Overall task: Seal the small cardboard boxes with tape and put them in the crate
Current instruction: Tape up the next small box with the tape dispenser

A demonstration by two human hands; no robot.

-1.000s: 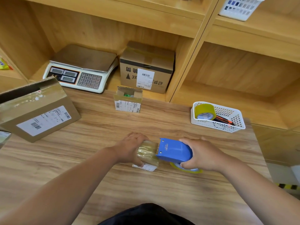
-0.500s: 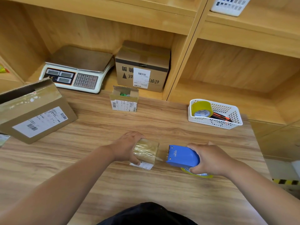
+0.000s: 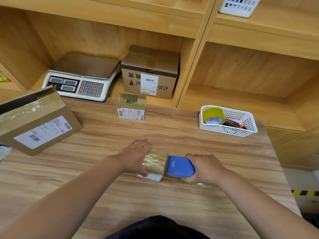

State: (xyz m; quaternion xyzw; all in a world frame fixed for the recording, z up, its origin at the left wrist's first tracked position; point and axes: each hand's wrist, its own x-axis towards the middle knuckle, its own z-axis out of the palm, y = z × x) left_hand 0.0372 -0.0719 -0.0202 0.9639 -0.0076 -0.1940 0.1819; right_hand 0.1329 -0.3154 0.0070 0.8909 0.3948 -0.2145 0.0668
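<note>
A small cardboard box (image 3: 155,162), wrapped in shiny clear tape, lies on the wooden table (image 3: 172,135) in front of me. My left hand (image 3: 136,156) grips its left end. My right hand (image 3: 206,167) holds a blue tape dispenser (image 3: 179,167), whose front edge touches the box's right side. A yellowish tape roll shows under my right hand. A second small box (image 3: 131,107) with open flaps stands at the table's far edge. No crate is in view.
A large labelled carton (image 3: 37,123) lies on the table's left. A weighing scale (image 3: 82,77) and a medium carton (image 3: 150,73) sit in the shelf behind. A white basket (image 3: 229,128) with a tape roll (image 3: 214,115) stands at the right.
The dispenser pulled away to the right, drawing tape off the box, then came back against the box's right side. My left hand kept holding the box.
</note>
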